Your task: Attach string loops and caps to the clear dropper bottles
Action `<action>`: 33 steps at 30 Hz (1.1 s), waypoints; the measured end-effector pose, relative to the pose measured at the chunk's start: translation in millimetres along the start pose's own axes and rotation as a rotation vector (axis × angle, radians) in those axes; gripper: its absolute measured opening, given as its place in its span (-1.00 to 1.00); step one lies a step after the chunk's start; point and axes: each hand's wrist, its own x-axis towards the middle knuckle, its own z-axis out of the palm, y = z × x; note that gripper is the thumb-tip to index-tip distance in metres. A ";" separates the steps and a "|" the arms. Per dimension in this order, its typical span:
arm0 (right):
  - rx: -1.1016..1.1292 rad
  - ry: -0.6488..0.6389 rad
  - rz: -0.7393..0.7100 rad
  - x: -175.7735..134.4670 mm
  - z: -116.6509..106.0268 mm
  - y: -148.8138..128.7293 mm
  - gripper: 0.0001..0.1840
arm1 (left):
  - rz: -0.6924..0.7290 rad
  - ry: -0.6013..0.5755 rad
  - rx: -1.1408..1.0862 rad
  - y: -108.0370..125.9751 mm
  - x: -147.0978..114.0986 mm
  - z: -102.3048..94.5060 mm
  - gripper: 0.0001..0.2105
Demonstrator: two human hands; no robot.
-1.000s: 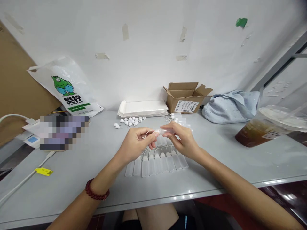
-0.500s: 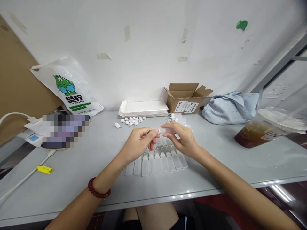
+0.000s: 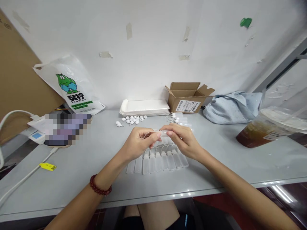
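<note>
Above the middle of the table, a small translucent plastic bottle (image 3: 164, 133) lies sideways between my two hands. My left hand (image 3: 137, 142) pinches its neck end, where a thin looped tube or strap shows by the thumb. Around the body of the same bottle, the fingers of my right hand (image 3: 186, 139) are closed and cover most of it. Below the hands a row of similar flat bottles (image 3: 157, 163) lies side by side, with thin curved loops at their necks. Several small white caps (image 3: 131, 120) are scattered beyond my left hand. More bottles (image 3: 184, 120) lie behind my right hand.
Along the wall stand a stack of white trays (image 3: 145, 108), an open cardboard box (image 3: 185, 99) and a light blue cloth bag (image 3: 232, 108). A drink cup (image 3: 259, 129) leans at the right. Left are a white plastic bag (image 3: 72, 86), a blurred phone (image 3: 69, 129) and a cable (image 3: 22, 183).
My right hand has moved slightly left along the bottle, its fingers now closer to my left fingertips and covering more of the body. The view has shifted a little.
</note>
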 end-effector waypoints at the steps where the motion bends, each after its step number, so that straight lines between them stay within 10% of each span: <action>1: 0.052 -0.012 0.040 0.8 -0.7 -0.8 -0.72 | 0.006 0.010 0.023 0.0 -0.4 -0.2 -0.62; 15: 0.468 -0.187 0.577 8.2 -15.7 9.1 -0.62 | 0.171 0.079 0.333 -2.5 -1.0 11.1 -0.66; 22: 0.007 0.170 0.592 10.5 -73.1 39.2 -0.68 | 0.022 0.330 0.413 -18.1 7.9 -14.8 -0.66; 33: -0.354 -0.475 0.676 3.7 -83.8 68.7 -0.78 | -0.054 0.360 0.410 -22.4 11.9 -17.4 -0.72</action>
